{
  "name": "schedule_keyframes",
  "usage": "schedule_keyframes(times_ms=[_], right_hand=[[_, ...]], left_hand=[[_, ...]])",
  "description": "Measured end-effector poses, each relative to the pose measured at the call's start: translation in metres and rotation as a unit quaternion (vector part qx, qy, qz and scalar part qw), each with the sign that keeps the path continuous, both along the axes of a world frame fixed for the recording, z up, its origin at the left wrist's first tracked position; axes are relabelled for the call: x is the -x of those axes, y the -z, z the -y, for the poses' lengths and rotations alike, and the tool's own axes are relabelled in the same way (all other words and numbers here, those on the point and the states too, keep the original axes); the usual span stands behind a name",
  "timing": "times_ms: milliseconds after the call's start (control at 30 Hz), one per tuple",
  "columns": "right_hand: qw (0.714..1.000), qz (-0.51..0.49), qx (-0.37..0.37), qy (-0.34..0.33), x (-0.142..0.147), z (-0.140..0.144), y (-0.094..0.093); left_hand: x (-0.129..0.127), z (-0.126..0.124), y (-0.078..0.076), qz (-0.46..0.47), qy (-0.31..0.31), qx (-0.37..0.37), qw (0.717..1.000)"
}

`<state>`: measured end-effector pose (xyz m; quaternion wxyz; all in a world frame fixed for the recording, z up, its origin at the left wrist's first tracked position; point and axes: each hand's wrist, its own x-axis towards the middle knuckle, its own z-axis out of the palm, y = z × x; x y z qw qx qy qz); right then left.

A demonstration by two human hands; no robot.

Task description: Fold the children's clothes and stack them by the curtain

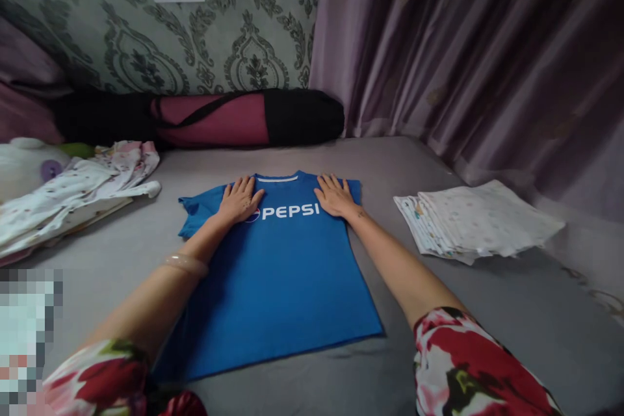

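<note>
Blue cotton t-shirt with the white PEPSI print [277, 260] is spread flat on the grey bed sheet [439, 312], collar pointing away from the person. Left hand [240, 199] lies flat, fingers spread, on the chest just left of the logo, and right hand [335, 195] rests the same way just right of it. Neither one grips anything, just palms pressing down. A pale bangle [186, 264] sits on the left wrist.

Well off to the right of the right hand there's a neat stack of folded white printed cloths [478, 221]; off to the left of the left hand, a loose heap of white floral clothes [73, 188]. Beyond both hands, a maroon and black rolled bag [209, 118] lies against the wall.

What could go wrong, I reckon: the sleeve by the left hand already looks a bit bunched, so pushing outward with flat palms could drag wrinkles in or slide the whole shirt crooked on that smooth sheet.
</note>
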<state>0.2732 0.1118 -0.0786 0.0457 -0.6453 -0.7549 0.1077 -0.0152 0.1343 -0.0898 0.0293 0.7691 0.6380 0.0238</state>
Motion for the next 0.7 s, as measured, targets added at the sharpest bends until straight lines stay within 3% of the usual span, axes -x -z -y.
schedule_keyframes(times_ms=[167, 233, 333, 433, 567, 700], right_hand=[[0.999, 0.015, -0.038, -0.036, 0.032, 0.002, -0.008], [0.997, 0.005, -0.045, -0.068, 0.05, -0.002, -0.007], [0.998, -0.007, -0.034, -0.043, 0.065, -0.014, 0.001], [0.999, -0.012, -0.037, -0.018, 0.067, -0.026, 0.007], [0.999, -0.026, -0.022, -0.031, 0.059, -0.032, 0.002], [0.995, -0.069, 0.014, -0.064, 0.05, -0.013, -0.011]], left_hand=[[-0.011, 0.007, -0.008, -0.009, 0.037, -0.028, 0.999], [-0.015, 0.006, -0.004, 0.003, 0.043, -0.039, 0.998], [-0.015, -0.002, 0.004, 0.025, 0.019, -0.037, 0.999], [-0.013, -0.01, 0.009, 0.035, 0.015, -0.038, 0.999], [-0.011, -0.014, 0.004, 0.042, 0.019, -0.018, 0.999], [-0.003, 0.008, -0.007, 0.036, 0.043, 0.021, 0.998]])
